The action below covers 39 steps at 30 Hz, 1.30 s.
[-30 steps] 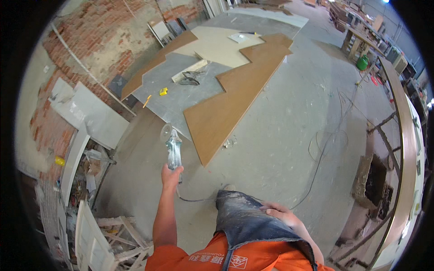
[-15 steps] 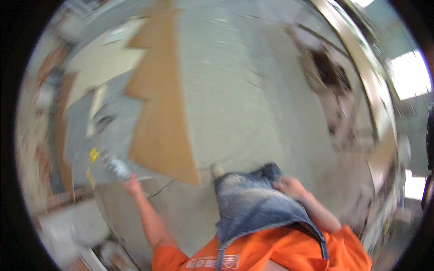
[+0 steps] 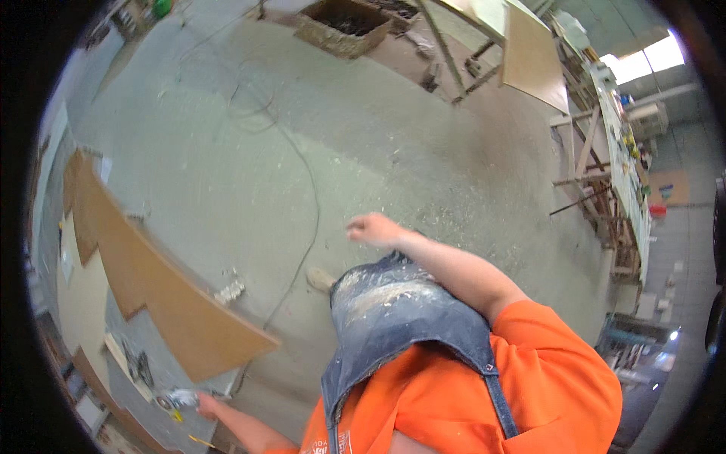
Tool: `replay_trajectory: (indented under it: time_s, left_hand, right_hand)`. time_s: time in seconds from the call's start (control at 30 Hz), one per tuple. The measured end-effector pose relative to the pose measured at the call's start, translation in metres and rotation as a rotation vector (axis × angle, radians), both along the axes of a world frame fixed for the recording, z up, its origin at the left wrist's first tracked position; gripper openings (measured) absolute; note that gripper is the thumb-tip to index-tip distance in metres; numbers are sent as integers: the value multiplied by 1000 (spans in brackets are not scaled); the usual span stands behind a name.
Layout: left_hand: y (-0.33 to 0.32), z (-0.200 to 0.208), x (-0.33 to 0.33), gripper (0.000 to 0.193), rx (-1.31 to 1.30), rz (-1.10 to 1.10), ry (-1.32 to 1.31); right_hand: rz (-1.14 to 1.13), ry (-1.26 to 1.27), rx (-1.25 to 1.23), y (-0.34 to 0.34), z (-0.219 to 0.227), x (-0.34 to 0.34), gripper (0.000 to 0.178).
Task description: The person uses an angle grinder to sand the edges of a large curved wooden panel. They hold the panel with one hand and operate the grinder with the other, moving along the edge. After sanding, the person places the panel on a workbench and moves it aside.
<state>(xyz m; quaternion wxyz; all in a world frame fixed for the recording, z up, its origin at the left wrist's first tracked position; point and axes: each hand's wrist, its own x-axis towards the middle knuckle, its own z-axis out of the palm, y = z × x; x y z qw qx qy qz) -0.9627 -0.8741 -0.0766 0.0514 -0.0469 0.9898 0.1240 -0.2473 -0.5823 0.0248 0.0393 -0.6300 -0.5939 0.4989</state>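
At the lower left my left hand (image 3: 206,406) is closed around the end of a pale, shiny, roughly cylindrical thing (image 3: 180,397); its kind is not clear. A small yellow thing (image 3: 176,415) shows beside it. The hand is over a table bearing a jagged, step-edged brown board (image 3: 181,325). Dark tools (image 3: 138,365) and a pale strip (image 3: 125,363) rest close by on the table's grey surface. My right hand (image 3: 374,229) hangs over the floor in front of my dusty denim apron (image 3: 408,310), fingers loosely bent and holding nothing.
A cable (image 3: 314,204) snakes across the grey floor. A crumpled white bit (image 3: 229,291) lies near the brown board. Boxes with dark contents (image 3: 344,45) stand at the far side. Along the right runs a long workbench (image 3: 620,174) on wooden legs, with a brown panel (image 3: 533,64) near its end.
My view has swung to the right, so the brown board now appears lower and farther left. My right hand has moved off the apron, outward and forward. The left hand keeps its pale thing.
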Motion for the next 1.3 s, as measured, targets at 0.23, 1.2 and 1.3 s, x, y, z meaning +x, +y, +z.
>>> replay_trajectory:
  time_s: [0.23, 1.2, 1.3]
  left_hand:
    - [111, 26, 181, 64, 4, -569, 365]
    - [410, 66, 1146, 61, 145, -1806, -809]
    - [430, 112, 1236, 61, 157, -1789, -1000]
  right_hand:
    - [286, -219, 100, -129, -34, 157, 34]
    - [-1044, -419, 27, -199, -46, 712, 31]
    - [-1333, -327, 104, -192, -38, 803, 31]
